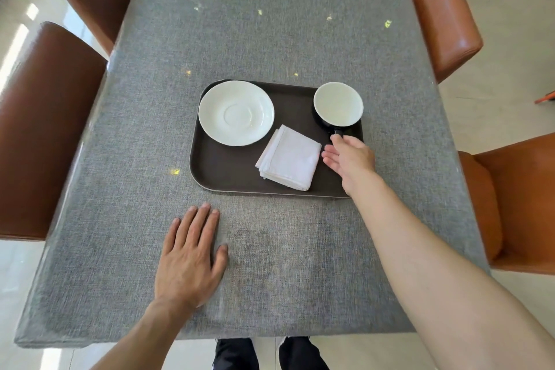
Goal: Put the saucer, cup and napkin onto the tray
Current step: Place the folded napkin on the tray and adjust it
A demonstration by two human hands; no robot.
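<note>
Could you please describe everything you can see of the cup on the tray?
The cup is dark outside and glossy white inside, ceramic by its look, and appears empty. It stands upright in the far right corner of the dark tray, apart from saucer and napkin. Its dark handle points toward the person; the right hand touches it at the fingertips.

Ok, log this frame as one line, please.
saucer, cup, napkin: on tray | right hand: open by cup handle | left hand: flat on table
</note>
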